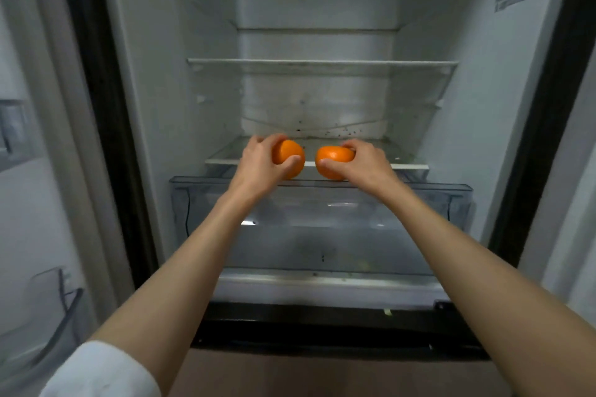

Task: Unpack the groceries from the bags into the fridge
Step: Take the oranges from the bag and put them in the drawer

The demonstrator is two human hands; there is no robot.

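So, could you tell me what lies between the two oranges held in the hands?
Nothing: in the head view a bare gap separates the left orange from the right orange, showing only the shelf's front edge behind.

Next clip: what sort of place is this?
Likely a home kitchen, at an open fridge: glass shelves, a clear drawer, and an orange in the left hand and right hand.

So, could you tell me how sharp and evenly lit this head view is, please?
Head view: the two round orange fruits and both hands are fairly sharp; the white fridge door at left is smeared; wide-angle bowing bends the frame edges; the clear plastic drawer shows small glints.
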